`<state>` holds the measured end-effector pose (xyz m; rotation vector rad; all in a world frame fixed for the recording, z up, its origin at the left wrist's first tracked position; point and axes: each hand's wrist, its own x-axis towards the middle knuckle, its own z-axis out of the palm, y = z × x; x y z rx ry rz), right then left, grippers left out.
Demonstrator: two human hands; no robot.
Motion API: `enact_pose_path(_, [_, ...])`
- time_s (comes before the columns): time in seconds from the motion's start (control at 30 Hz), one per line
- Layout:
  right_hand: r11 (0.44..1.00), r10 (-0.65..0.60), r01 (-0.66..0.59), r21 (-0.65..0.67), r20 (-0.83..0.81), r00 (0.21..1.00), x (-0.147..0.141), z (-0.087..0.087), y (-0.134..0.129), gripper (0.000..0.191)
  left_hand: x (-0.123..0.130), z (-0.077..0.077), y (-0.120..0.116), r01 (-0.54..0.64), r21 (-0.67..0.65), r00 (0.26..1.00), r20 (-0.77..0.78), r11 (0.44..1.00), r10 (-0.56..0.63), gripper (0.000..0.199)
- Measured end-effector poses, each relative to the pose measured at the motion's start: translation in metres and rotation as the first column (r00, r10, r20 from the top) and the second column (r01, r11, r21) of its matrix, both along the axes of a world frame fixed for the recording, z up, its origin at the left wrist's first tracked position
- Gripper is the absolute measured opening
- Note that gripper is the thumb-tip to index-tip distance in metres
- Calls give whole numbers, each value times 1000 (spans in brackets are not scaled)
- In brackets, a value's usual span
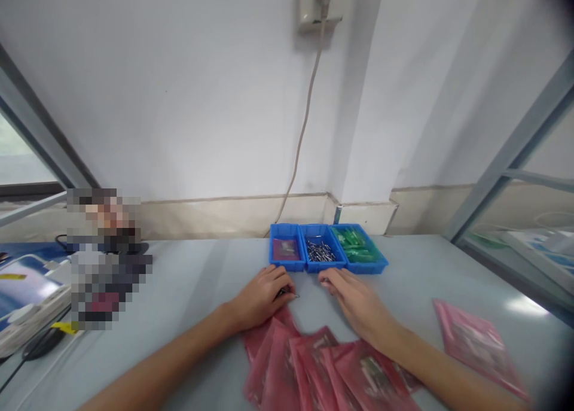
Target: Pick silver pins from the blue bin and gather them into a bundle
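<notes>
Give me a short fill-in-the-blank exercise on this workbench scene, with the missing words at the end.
1. The tray of small metal pieces stands in the ____ of the row.
2. The packets in the right-hand tray are ____ in colour.
3. A single pink bag lies apart from the fanned pink bags, to the person's ____.
4. The hand nearer the left-hand tray is the person's ____.

Missing words: middle; green; right; left.

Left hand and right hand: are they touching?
Apart: the head view shows a strip of tabletop between the left hand and the right hand.
</notes>
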<state>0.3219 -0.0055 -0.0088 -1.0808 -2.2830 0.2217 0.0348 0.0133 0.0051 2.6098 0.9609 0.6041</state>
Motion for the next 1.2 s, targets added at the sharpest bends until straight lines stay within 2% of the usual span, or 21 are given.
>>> enact_pose_path(0.13, [999, 40, -38, 16, -114, 993, -1, 5, 1, 43, -2, 0, 0, -4, -16, 1000, 17, 1000, 5, 4])
enact_pose_path(0.3, [990, -63, 28, -140, -254, 965, -5, 13, 1, 22, -5, 0, 0, 7, -5, 1000, 7, 1000, -7, 6])
enact_pose_path(0.43, [937, -193, 62, -343, -363, 911, -8, 16, 0, 11, -7, -2, -1, 8, 20, 1000, 11, 1000, -8, 11])
enact_pose_path(0.6, [884, -180, -69, -463, -472, 863, -11, 16, -1, 27, -7, -4, -2, 9, 50, 1000, 7, 999, -9, 13])
enact_pose_path(0.77, [801, -205, -174, -572, -536, 819, -13, 15, -1, 41, -7, -5, -3, 8, 60, 1000, 4, 998, -9, 13])
enact_pose_path(0.93, [713, -269, -274, -645, -613, 743, -15, 14, -3, 41, -8, -6, -2, 6, 63, 1000, -3, 998, -6, 12])
enact_pose_path(1.0, [693, -291, -300, -655, -635, 715, -15, 15, -3, 39, -8, -6, -2, 4, 61, 1000, -4, 998, -4, 12])
enact_pose_path(1.1, [698, -287, -294, -653, -632, 720, -15, 16, -3, 37, -8, -6, -2, 1, 61, 1000, -1, 998, -1, 12])
enact_pose_path(1.2, [750, -255, -225, -622, -586, 769, -15, 15, -4, 35, -8, -6, -3, -1, 65, 1000, -8, 998, 1, 12])
